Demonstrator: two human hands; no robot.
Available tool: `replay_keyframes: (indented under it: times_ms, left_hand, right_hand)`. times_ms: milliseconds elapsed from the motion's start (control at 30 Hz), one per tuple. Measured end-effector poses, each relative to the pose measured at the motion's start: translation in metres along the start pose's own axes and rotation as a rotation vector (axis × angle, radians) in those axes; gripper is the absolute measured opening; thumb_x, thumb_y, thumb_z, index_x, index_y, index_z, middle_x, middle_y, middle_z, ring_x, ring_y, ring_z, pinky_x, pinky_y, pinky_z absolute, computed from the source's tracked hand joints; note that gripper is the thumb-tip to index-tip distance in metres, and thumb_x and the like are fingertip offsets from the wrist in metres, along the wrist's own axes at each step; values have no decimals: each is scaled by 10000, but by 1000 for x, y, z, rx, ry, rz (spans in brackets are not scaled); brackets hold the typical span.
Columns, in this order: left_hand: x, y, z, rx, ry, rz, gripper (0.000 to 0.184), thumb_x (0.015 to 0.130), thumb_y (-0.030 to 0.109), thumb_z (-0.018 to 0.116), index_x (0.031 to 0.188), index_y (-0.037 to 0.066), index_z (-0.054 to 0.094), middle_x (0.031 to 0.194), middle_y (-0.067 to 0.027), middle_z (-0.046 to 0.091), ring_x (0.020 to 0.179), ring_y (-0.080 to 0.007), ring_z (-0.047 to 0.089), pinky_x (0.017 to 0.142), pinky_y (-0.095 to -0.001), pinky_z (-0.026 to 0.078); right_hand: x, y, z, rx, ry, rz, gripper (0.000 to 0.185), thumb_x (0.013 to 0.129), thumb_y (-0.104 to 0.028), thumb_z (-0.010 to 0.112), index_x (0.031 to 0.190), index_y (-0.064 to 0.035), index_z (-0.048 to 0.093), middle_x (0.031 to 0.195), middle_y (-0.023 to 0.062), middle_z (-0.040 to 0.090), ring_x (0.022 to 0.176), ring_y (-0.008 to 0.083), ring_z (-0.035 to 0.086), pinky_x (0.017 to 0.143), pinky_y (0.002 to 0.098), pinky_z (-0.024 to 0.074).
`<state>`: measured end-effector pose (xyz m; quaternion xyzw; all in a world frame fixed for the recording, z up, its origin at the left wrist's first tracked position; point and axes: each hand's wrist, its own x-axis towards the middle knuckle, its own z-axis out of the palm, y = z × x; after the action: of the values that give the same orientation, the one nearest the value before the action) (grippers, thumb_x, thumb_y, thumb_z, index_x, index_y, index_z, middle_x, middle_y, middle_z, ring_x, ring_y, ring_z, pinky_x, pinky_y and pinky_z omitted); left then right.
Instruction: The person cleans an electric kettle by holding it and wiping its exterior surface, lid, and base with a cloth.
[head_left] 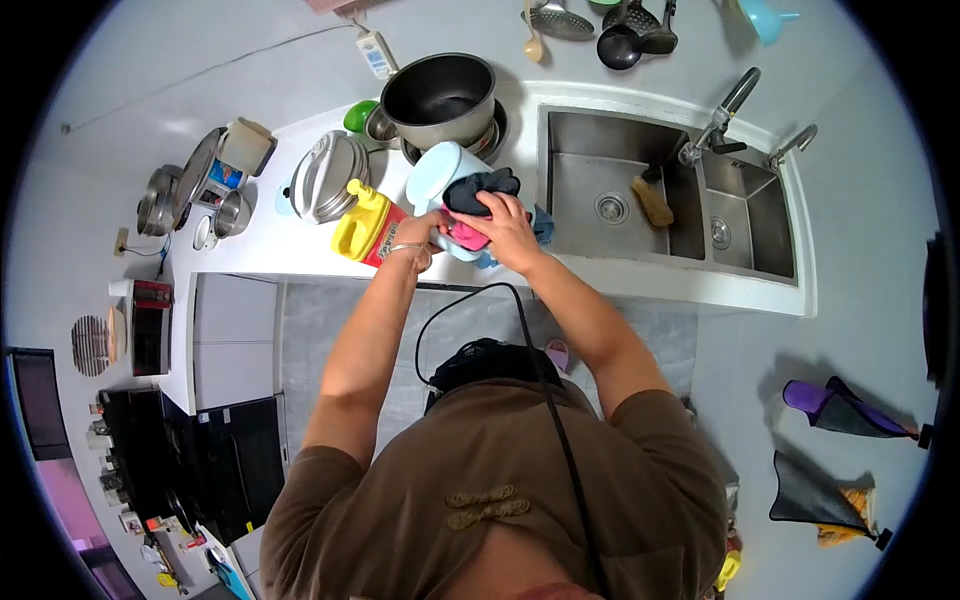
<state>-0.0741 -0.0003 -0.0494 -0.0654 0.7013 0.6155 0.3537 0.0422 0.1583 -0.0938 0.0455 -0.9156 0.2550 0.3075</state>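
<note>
Left hand [432,228]: fingers at the near-left edge of the pink cloth [468,236]; fingertips partly hidden, so cannot tell whether they pinch it or only touch it. Right hand [508,232]: laid over the bundle from the right, fingers bent onto the dark cloth [482,190], palm side toward the pink cloth. Its underside is hidden; cannot tell how firmly it closes. The 2 hands are near each other, pink cloth between them.

Position of the 2 cloths: bunched together, dark above pink in view, at the front part of the white counter [240,258], between the yellow jug and the sink. They overlap the light blue container [432,178] in view; whether they rest in or on it cannot be told. Blue cloth [543,226] shows just right of the right hand.

Left of the left hand: yellow jug [360,226] with a red label, standing near the counter's front edge. Beyond it: pot lids [340,180]. Behind the container: dark-lined pot [438,100], open side up.

Right: steel sink [590,245], 2 basins; a tan scrubber [652,202] lies in the larger basin. 2 taps: large [738,95], small [797,143]. Utensils, including a black ladle [619,47], hang on the wall behind.
</note>
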Motion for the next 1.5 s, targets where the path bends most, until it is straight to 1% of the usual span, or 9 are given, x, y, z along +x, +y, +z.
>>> replay_keyframes:
  times_ms: [333,600,667,733,1067,1133,1267,1400,1500]
  left_hand:
    - [-6,-2,-4,-118,1,-15,96,737,83,589,658,68,536,730,-102,608,676,-248,670,658,-373,537]
    - [-4,-17,-8,-139,25,33,405,811,167,617,1165,-4,518,1010,-128,645,806,-266,674,717,-434,571]
    - [0,-24,-21,-97,-74,43,97,775,118,594,792,22,590,800,-103,636,797,-248,679,733,-412,564]
    - [-11,-21,-19,-154,-22,4,107,736,85,583,645,50,540,710,-96,604,757,-249,677,725,-403,556]
    - [-5,-32,-34,-125,-64,19,141,737,116,598,619,70,535,741,-105,624,783,-227,671,710,-351,533]
    - [-11,-31,-35,-133,-40,6,151,762,111,582,628,68,528,726,-91,603,780,-225,668,691,-345,543]
    - [-15,-33,-34,-159,-43,22,120,757,91,576,651,61,528,698,-79,572,778,-232,668,705,-368,551]
    - [-21,-33,-32,-151,-59,65,145,769,97,599,653,50,527,686,-83,557,784,-255,667,721,-385,552]
    - [-24,-31,-28,-80,-32,47,131,758,80,594,654,36,528,689,-95,571,773,-250,668,699,-370,551]
  right_hand:
    - [-51,52,-11,290,-83,155,577,609,121,559,1043,-217,734,1239,105,545,1172,334,480,1006,406,386]
    - [21,-13,6,212,74,19,618,754,-242,690,1349,-203,531,1383,204,405,1273,398,393,1079,487,294]
    - [9,7,24,113,156,62,639,749,-242,679,1364,-237,508,1415,199,377,1315,388,353,1068,499,303]
    - [-15,28,33,143,174,194,571,779,-281,666,1333,-226,540,1437,189,368,1325,384,357,1075,500,303]
    - [-47,74,31,513,188,459,470,870,-210,612,1304,-44,540,1375,159,494,1262,319,460,1078,388,333]
    - [-30,65,5,1247,243,680,446,911,-193,570,1328,-40,531,1335,91,546,1195,236,529,1052,344,371]
    - [-17,78,-46,1810,357,793,536,970,-331,483,1449,-108,392,1295,87,567,1169,196,546,1013,353,422]
    - [8,69,-61,1573,333,835,523,996,-327,416,1476,-136,334,1358,86,511,1180,200,540,978,346,443]
    - [34,48,-29,1472,-32,838,603,942,-322,536,1474,-127,329,1446,125,406,1233,210,493,978,351,434]
